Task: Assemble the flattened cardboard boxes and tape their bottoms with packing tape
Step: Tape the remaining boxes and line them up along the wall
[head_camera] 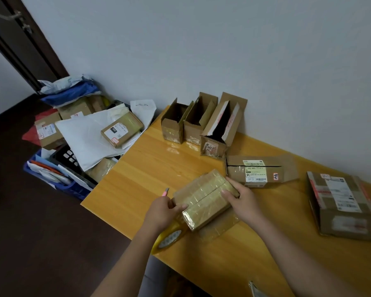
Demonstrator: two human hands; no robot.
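A: Why is the box (pixel 206 200) lying upside down like that, near the front edge of the table (pixel 150 166)?

B: So its bottom faces up. The two flaps meet in a seam along the middle, and glossy tape already lies across them. I'd judge the seam is being sealed or smoothed down.

A: And the hands?

B: The right hand (pixel 241 199) sits at the far right corner of the box, fingers curled over the edge and thumb on top, steadying it. The left hand (pixel 162 211) pinches the near left end with its thumb pressed onto the taped end. A small pink cutter (pixel 166 192) pokes out just behind that hand; whether the fingers hold it I cannot tell.

A: Where's the tape?

B: The tape roll (pixel 169 236) is under the left wrist, at the table's edge and touching the box's near end; probably it hasn't been cut free yet.

A: What else is on the table?

B: Three assembled boxes (pixel 193 123) stand open-topped in a row against the white wall (pixel 223 50). A labelled box (pixel 259 171) lies just beyond the right hand, and a larger parcel (pixel 341 204) sits well apart on the right.

A: And the room?

B: On the dark floor left of the table, a blue crate (pixel 73 187) and a heap of parcels and white mailers (pixel 88 136). A dark door (pixel 24 39) stands in the corner
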